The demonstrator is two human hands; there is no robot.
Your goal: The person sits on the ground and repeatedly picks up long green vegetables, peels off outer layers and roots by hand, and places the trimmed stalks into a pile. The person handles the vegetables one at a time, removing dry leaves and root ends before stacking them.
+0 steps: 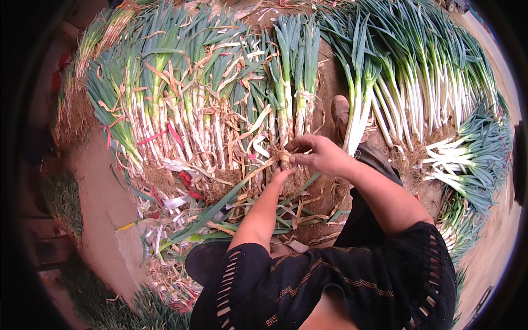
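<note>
Untrimmed long green onions [284, 111] with dirty stems lie before me, their roots towards me. My right hand [317, 154] is at the lower stems, thumb and fingers at a dry tan leaf [282, 155]. Just below it, my left hand [282, 176] is against the root end of the same stems; its fingers are mostly hidden, so its grip cannot be made out. Dry, peeling leaves [247, 132] hang over the stems to the left. Clean white-stemmed green onions [357, 119] lie beyond my right hand.
A large row of cleaned green onions [429, 82] fills the far right, with a smaller pile [462, 156] nearer. Stripped leaves [206, 222] and plastic scraps [177, 202] litter the ground at left. A brown shoe [340, 111] stands between the rows.
</note>
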